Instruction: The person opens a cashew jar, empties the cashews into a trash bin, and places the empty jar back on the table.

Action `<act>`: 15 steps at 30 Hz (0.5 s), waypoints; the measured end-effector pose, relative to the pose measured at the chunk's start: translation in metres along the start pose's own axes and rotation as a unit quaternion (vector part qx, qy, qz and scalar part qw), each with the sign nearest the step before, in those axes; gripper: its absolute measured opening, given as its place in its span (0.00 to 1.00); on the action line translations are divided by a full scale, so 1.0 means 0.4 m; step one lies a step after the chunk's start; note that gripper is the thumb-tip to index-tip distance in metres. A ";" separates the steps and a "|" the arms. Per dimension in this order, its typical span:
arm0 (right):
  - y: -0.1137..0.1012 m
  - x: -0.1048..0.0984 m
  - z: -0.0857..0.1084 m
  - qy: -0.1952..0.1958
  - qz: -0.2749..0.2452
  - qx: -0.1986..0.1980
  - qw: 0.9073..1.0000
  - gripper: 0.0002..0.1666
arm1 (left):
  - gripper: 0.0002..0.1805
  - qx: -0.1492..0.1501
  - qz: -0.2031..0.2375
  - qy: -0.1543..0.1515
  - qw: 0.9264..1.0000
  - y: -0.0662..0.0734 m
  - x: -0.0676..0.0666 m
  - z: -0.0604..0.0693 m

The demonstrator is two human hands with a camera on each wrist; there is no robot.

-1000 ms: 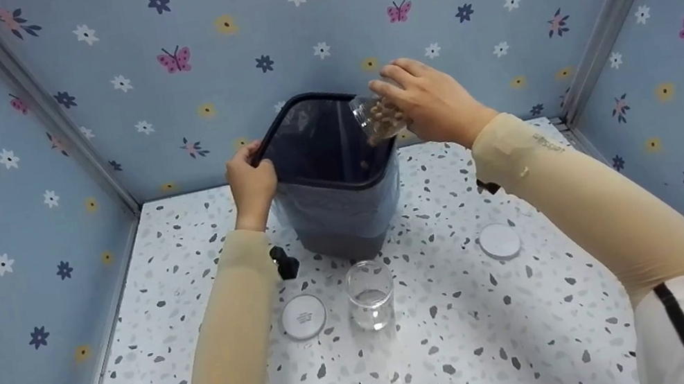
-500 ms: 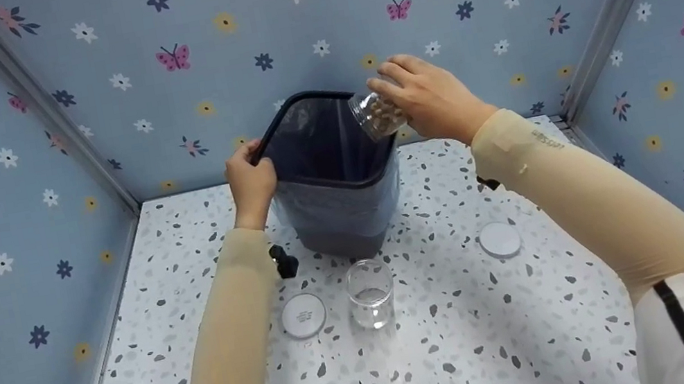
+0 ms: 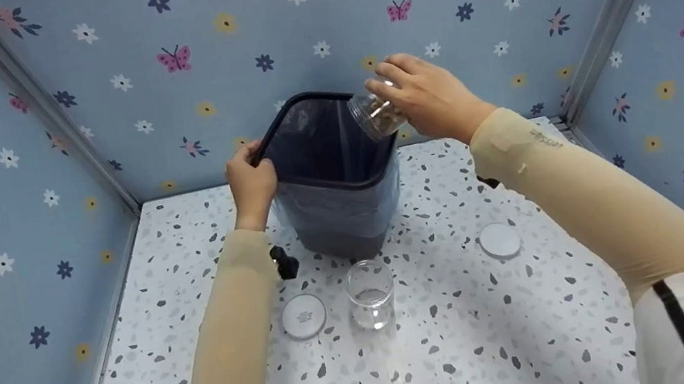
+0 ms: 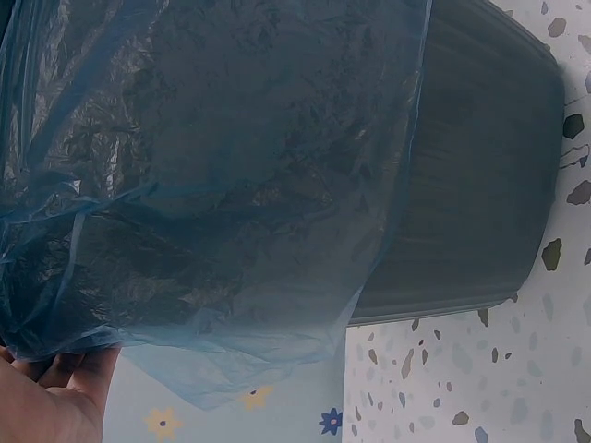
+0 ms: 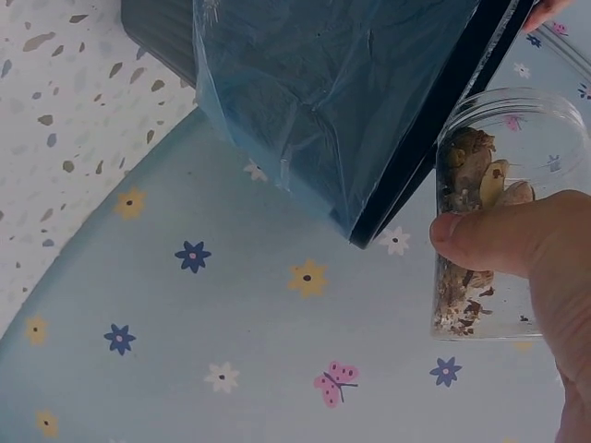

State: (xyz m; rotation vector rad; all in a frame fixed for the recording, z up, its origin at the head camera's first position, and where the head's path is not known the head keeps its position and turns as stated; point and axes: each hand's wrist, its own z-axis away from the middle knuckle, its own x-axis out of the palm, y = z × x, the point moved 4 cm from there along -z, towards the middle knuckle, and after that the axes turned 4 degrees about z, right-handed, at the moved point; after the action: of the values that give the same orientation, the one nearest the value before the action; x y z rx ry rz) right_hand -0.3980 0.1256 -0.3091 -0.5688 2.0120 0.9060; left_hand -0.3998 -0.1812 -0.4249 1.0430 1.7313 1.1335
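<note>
My right hand [image 3: 434, 95] grips a clear jar [image 3: 364, 119], tipped on its side with its mouth over the right rim of the trash can [image 3: 350, 240]. Brown, nut-like pieces and crumbs [image 5: 471, 175] lie along the jar's lower wall in the right wrist view. At the can's left edge, my left hand [image 3: 252, 183] holds the black rim, thumb toward the inside. A thin bluish plastic bag [image 4: 231, 185] lines the can and hangs down over its outside. In the left wrist view, part of the left hand [image 4: 65, 397] shows beneath the bag.
A second clear jar [image 3: 374, 313] stands upright on the speckled table [image 3: 457, 368] in front of the can. One white lid [image 3: 304, 316] lies to its left, another white lid [image 3: 500, 241] to the right. Flower-patterned panels [image 3: 312, 21] enclose the back and sides.
Fewer brown pieces show in the tilted jar than a second ago, when some were dropping into the can. The right hand has risen very slightly; the left hand stays on the rim.
</note>
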 end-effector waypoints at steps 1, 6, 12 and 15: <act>0.000 -0.001 0.000 -0.001 0.001 -0.001 1.000 0.37 | 0.24 0.000 0.000 0.000 1.000 0.000 0.000 0.000; -0.003 -0.001 0.000 -0.004 0.008 -0.012 1.000 0.37 | 0.24 -0.002 -0.003 0.004 1.000 0.000 0.001 -0.004; -0.006 -0.002 -0.003 -0.002 0.022 -0.025 0.999 0.37 | 0.24 -0.006 -0.008 0.003 1.000 -0.001 0.001 -0.004; -0.007 -0.004 -0.005 -0.001 0.025 -0.029 0.999 0.36 | 0.24 -0.003 -0.006 0.004 1.000 0.001 0.000 -0.003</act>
State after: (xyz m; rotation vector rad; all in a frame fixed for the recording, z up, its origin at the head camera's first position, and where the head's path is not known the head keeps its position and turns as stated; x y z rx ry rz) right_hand -0.3963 0.1222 -0.3080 -0.5510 2.0109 0.9988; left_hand -0.4007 -0.1814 -0.4243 1.0260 1.7369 1.1356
